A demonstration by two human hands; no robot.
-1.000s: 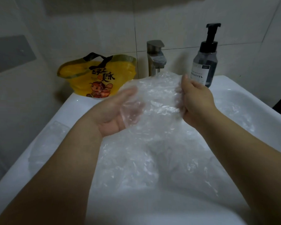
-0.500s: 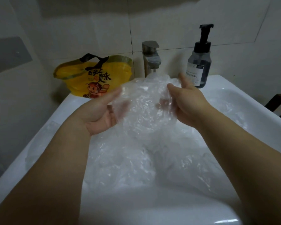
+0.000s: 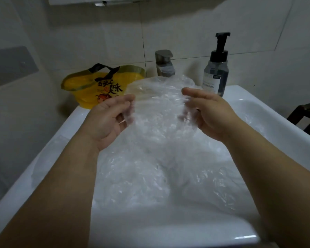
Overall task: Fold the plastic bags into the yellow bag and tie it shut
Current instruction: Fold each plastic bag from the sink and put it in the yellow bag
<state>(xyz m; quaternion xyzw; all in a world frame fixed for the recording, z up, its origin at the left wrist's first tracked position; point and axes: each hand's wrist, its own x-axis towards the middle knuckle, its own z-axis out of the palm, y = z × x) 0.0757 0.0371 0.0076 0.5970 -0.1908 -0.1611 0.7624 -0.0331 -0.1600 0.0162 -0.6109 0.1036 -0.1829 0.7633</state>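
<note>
- Holding the clear plastic bag [image 3: 159,108] by its sides, left hand [image 3: 111,120] and right hand [image 3: 209,113] fingers pinched on the film.
- Looks feather-light, floppy and slick; I'd grab bunched edges.

The bag [image 3: 89,86] at upper left is yellow with black handles, black characters and an orange cartoon figure. The plastic [image 3: 159,111] is clear and crinkled, the sink [image 3: 284,126] white. The bottle [image 3: 216,76] is smoky grey with a black pump.
</note>
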